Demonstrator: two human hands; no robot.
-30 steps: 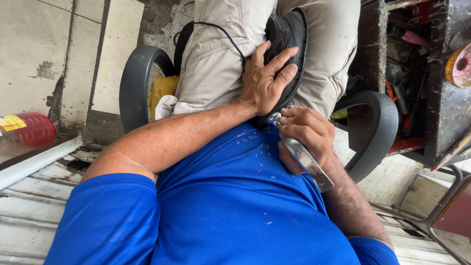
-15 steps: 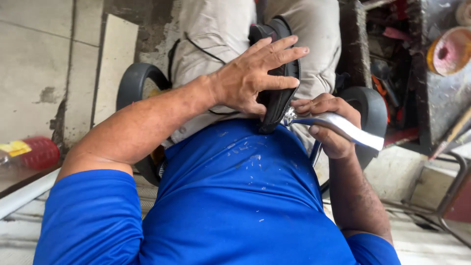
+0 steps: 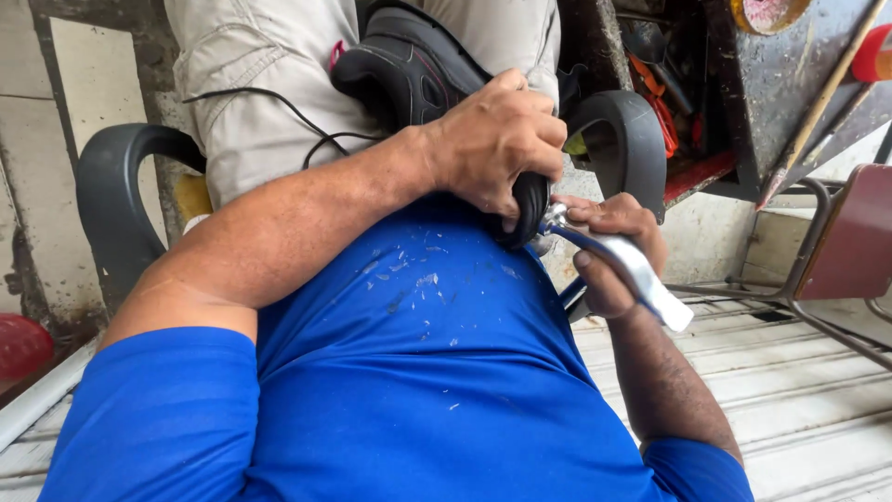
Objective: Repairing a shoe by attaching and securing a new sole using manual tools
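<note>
A black shoe (image 3: 418, 65) lies on my lap, across my khaki trousers (image 3: 251, 102). My left hand (image 3: 492, 139) is clamped over its near end, fingers curled round the sole edge. Just below and to the right, my right hand (image 3: 613, 251) grips a silver metal hand tool (image 3: 641, 279). The tool's jaws touch the shoe's edge beside my left fingers. White flecks are scattered on my blue shirt (image 3: 418, 353).
I sit in a black plastic chair with arms at left (image 3: 116, 204) and right (image 3: 623, 125). A thin black cord (image 3: 279, 102) crosses my lap. A dark workbench (image 3: 743, 84) with tools stands at upper right, and a red metal-framed chair (image 3: 850, 232) at right.
My left hand went from lying flat on the shoe to gripping its near end. The right hand with the tool stayed at the shoe's edge and shifted slightly.
</note>
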